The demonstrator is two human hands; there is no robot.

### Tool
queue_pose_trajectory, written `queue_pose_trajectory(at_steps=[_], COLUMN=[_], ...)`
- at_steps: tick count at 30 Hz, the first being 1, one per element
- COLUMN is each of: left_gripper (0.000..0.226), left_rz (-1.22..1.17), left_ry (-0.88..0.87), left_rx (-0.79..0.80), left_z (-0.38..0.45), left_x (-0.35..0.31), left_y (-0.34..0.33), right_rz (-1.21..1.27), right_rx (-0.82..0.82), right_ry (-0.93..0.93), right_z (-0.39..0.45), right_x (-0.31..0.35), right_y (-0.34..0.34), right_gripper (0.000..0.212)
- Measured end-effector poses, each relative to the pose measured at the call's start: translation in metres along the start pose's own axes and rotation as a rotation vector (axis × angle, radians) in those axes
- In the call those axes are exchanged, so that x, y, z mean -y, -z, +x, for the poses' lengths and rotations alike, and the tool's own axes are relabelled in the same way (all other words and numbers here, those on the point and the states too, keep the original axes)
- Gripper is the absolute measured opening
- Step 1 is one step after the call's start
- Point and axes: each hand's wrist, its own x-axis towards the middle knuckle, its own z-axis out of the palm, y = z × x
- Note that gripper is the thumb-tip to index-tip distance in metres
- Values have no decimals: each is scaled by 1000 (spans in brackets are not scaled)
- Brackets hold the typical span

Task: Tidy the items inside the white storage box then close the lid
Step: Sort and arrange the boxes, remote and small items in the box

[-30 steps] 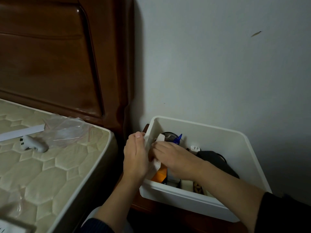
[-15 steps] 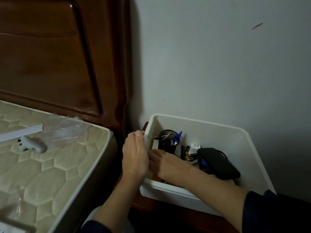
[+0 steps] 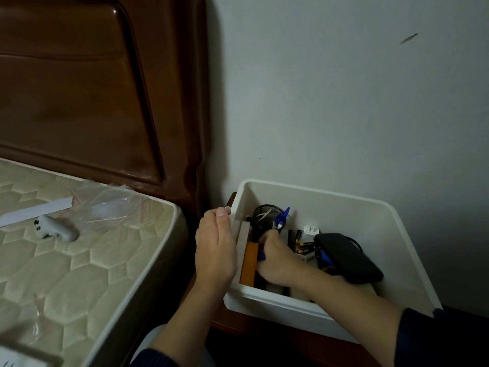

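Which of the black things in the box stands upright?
The black mesh cup at the back left of the white storage box: it stands with its round mouth up, while the black pouch on the right lies flat.

A single wide-angle view from the person's head looks forward and steeply down, close over a white storage box (image 3: 312, 197) at lower centre-right. A pale wall (image 3: 344, 88) fills the upper right, a wooden headboard (image 3: 79, 88) the upper left, and a mattress (image 3: 79, 260) the lower left. Both forearms enter from the bottom edge. Straight lines bow slightly toward the frame's borders.
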Motion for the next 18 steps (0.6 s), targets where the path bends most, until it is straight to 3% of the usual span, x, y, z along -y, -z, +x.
queue_pose_trajectory(at_steps=[2, 4, 6, 9, 11, 18], left_gripper=[41, 41, 40, 37, 33, 20], left_rz=[-4, -11, -15, 2, 15, 134], left_ry=[-1, -1, -3, -10, -11, -18], left_rx=[0, -2, -9, -18, -20, -9], left_z=[-1, -1, -1, -1, 1, 3], left_x=[0, -1, -1, -1, 0, 5], left_y=[0, 0, 0, -1, -2, -5], right_rz=[375, 571, 448, 147, 89, 29], right_rx=[91, 168, 161, 96, 68, 84], right_ry=[-267, -341, -290, -226, -219, -166], right_z=[4, 5, 8, 10, 12, 9], right_x=[7, 12, 14, 16, 18, 13], right_y=[-3, -7, -11, -15, -14, -7], right_gripper=[48, 33, 25, 52, 58, 38])
